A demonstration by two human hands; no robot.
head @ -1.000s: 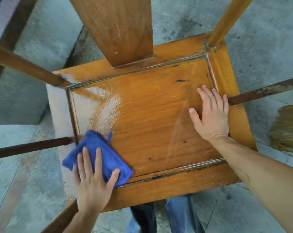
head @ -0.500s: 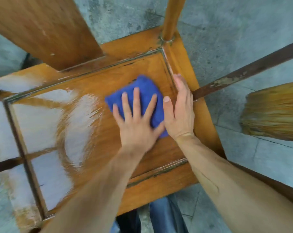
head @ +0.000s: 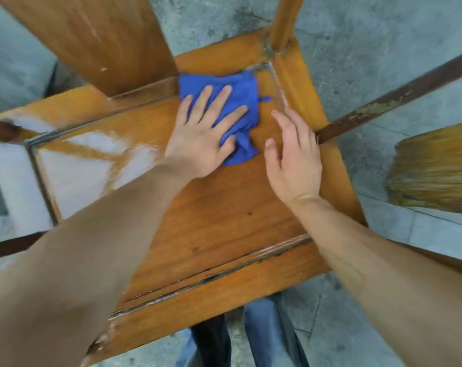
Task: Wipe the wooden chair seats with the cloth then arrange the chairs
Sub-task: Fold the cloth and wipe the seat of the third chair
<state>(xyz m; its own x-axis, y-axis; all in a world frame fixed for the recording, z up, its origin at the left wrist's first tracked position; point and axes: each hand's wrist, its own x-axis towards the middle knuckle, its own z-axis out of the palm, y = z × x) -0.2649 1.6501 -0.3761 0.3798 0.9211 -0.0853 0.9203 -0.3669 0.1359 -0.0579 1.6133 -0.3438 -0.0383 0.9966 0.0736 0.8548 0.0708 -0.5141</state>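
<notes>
My left hand (head: 203,133) lies flat, fingers spread, pressing the cloth (head: 240,94) into the seat's (head: 224,207) far right corner; my right hand (head: 293,160) rests open beside it. Bunched cloth could skip that corner groove.

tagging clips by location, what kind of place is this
Hard to say for sure; probably a plain utility area, yard or back room. The floor is bare, stained concrete, a straw broom sits at the right, and the worn wooden chair being wiped has chipped paint on its rails.
</notes>
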